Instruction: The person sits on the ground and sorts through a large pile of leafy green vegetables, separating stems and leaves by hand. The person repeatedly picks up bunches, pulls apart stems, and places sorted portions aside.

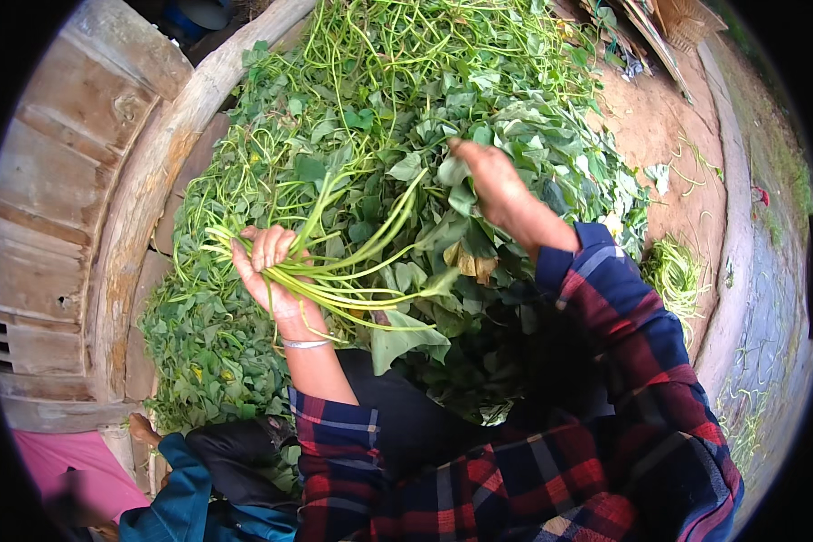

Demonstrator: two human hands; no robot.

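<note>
A bunch of long green leaf stalks (pixel 339 271) is gripped in my left hand (pixel 267 261), which wears a silver bangle (pixel 306 343) at the wrist. The stalks fan out to the right, and a few still bear leaves, such as a large drooping leaf (pixel 406 339). My right hand (pixel 491 179) is to the right of the bunch, slightly blurred, with its fingers by a pale green leaf (pixel 452 171); whether it holds that leaf I cannot tell. Under and beyond both hands spreads a large heap of leafy vines (pixel 372 129).
Wooden plank wall (pixel 54 203) and log beam (pixel 142 169) run along the left. Another person's teal sleeve (pixel 176 488) and hand (pixel 142 430) are at lower left. A pile of stalks (pixel 674 274) lies on the earthen ground (pixel 650 149) at right, near a woven basket (pixel 688 27).
</note>
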